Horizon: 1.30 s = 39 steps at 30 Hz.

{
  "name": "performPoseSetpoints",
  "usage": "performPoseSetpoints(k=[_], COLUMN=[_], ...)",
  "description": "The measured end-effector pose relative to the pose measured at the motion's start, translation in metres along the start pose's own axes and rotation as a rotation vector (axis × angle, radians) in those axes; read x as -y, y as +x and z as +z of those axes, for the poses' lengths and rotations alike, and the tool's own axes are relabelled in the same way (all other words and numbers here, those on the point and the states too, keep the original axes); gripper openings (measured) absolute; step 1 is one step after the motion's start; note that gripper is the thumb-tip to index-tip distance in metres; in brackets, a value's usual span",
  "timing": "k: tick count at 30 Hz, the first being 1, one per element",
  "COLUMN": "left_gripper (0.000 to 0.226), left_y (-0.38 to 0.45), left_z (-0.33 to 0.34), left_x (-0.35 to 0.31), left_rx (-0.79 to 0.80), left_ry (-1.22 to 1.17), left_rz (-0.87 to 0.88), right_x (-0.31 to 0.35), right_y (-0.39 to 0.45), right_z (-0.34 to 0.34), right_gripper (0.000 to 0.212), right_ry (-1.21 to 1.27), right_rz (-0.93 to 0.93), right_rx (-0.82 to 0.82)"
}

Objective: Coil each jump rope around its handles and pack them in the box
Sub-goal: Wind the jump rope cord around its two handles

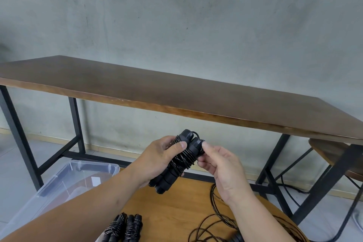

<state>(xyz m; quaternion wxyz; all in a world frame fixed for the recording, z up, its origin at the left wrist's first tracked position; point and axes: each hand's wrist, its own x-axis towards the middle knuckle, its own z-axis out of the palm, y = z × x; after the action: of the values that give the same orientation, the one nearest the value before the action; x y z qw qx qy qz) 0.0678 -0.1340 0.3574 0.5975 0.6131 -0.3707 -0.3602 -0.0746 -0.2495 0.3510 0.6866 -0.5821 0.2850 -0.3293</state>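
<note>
L hand (165, 155) gripped the wound rope (176, 160) w/ thumb pinning the coils so they wouldn't slip, while R hand (218, 165), just beside it, pinched the cord end; box (64, 182) sat below-left.

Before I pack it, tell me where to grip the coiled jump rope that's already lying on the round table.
Grip the coiled jump rope across its wrapped middle, fingers coming from above and closing on both long sides. Its two handles lie side by side, bound by the cord turns there, so a squeeze across the middle probably keeps handles and coils together. Lifting by one handle end could let the turns slip off.
</note>
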Motion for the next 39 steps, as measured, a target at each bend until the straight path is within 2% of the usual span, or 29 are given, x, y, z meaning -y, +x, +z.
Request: performPoseSetpoints(k=[2, 7, 10, 15, 17, 22, 25, 29, 32, 34, 35, 39], left_gripper=[0.028, 0.026, 0.024, 0.043, 0.047, 0.028, 0.019, 0.018, 0.015, 0.015, 0.015, 0.028], left_y=[0.001, 0.004, 0.005, 0.009, 0.010, 0.013, 0.013, 0.009, 0.007, 0.006, 0.007, 0.010], left_z=[0.000, -0.002, -0.001, 0.006, 0.010, 0.017, 0.020, 0.023, 0.020, 0.018, 0.017, 0.012], left_x=[0.000, -0.001, 0.005, 0.021, 0.024, 0.020, 0.017, 0.015, 0.015, 0.014, 0.014, 0.014], left_rx=[-0.021, -0.112, -0.151, -0.222, -0.237, -0.288, -0.294, -0.250, -0.239, -0.211, -0.206, -0.185], left_ry=[0.044, 0.175, 0.273, 0.466, 0.466, 0.279, 0.092, -0.122, -0.167, -0.125, -0.089, 0.078], left_rz=[0.027, 0.106, 0.144, 0.121, 0.106, 0.090, 0.060, -0.014, -0.074, -0.052, -0.026, 0.052], right_x=[0.001, 0.007, 0.008, 0.004, 0.001, -0.004, -0.012, -0.026, -0.022, -0.015, -0.012, 0.003], right_y=[0.001, 0.002, 0.003, 0.006, 0.006, 0.007, -0.001, -0.011, -0.005, -0.003, -0.002, -0.001], right_z=[0.002, 0.007, 0.007, 0.005, 0.006, 0.010, 0.013, 0.008, 0.003, 0.005, 0.007, 0.009], right_gripper=[0.024, 0.010, 0.008, 0.020, 0.023, 0.039, 0.033, 0.025, 0.025, 0.025, 0.025, 0.020], right_ry=[-0.009, 0.030, -0.180, -0.739, -0.892, -0.928, -0.930, -1.142, -1.304, -1.316, -1.234, -0.440], right_rz=[0.018, 0.090, 0.084, -0.045, -0.102, -0.162, -0.348, -0.777, -0.885, -0.800, -0.700, -0.168], right_rx=[-0.053, -0.131, -0.169, -0.153, -0.139, -0.111, -0.128, -0.111, -0.045, -0.054, -0.059, -0.031])
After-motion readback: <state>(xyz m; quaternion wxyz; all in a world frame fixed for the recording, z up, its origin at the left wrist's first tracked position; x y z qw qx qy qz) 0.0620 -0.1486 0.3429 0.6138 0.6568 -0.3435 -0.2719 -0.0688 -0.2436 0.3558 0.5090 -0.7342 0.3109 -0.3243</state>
